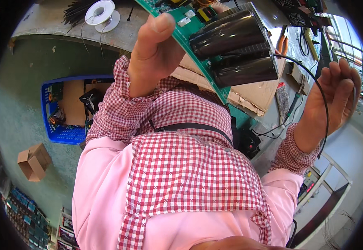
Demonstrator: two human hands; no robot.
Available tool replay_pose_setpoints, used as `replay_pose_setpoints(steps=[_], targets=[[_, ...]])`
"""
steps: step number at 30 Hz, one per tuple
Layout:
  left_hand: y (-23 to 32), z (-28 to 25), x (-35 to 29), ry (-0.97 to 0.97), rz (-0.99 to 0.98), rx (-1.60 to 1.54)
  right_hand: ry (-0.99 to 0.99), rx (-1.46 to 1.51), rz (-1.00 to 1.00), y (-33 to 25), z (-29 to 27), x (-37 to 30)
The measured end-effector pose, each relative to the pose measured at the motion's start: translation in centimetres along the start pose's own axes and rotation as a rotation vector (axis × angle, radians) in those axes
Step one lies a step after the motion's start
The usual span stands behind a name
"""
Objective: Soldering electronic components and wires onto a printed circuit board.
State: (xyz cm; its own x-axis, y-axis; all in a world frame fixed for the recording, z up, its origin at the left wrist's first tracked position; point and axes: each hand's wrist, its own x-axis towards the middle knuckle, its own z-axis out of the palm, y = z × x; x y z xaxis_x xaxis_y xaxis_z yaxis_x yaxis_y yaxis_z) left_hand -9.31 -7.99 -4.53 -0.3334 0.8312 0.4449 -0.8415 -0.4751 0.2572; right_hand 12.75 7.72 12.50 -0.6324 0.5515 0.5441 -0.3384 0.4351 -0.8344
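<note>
My left hand (154, 52) is closed on the edge of a green circuit board (183, 34), its thumb on the near side. The board is held up tilted above the bench edge. Two large black cylindrical capacitors (229, 35) stick out from it to the right. Smaller parts with copper windings sit at its top, cut off by the frame. From the capacitor end a black cable (304, 66) arcs right and hangs down past my right hand (333, 98). That hand is raised with loosely bent fingers apart; the cable crosses before its palm.
On the bench (125, 35) stand a white spool (100, 12) and dark wires. Flattened cardboard (252, 93), orange-handled pliers (282, 43) and a soldering iron (294, 104) lie on the right. A blue crate (64, 135) with boards and a small open carton (34, 161) are on the floor.
</note>
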Motion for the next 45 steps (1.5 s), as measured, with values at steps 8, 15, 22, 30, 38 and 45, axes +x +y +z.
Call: replay_pose_setpoints(steps=[8,15,22,30,38,45], targets=[[-0.3,-0.4,0.4,-0.110,-0.010,0.056,0.106,0.179,0.070,-1.0,2.4,-0.5],[-0.3,0.9,0.7,-0.158,-0.038,0.049,0.006,0.115,0.018,-2.3,3.2,-1.1],[-0.4,1.6,1.2,-0.214,-0.042,0.027,-0.046,0.144,-0.243,-2.5,3.9,-0.6],[0.2,0.5,-0.1,-0.220,-0.047,0.041,-0.409,-0.017,-0.262,-2.3,3.0,-1.1],[0.9,-1.4,-1.3,-0.070,-0.096,0.151,-0.408,-0.326,-0.039,-4.0,3.5,-3.0],[1.3,-1.8,-1.4,-0.064,0.018,0.222,-0.429,-0.334,0.002,-3.7,4.1,-3.2]])
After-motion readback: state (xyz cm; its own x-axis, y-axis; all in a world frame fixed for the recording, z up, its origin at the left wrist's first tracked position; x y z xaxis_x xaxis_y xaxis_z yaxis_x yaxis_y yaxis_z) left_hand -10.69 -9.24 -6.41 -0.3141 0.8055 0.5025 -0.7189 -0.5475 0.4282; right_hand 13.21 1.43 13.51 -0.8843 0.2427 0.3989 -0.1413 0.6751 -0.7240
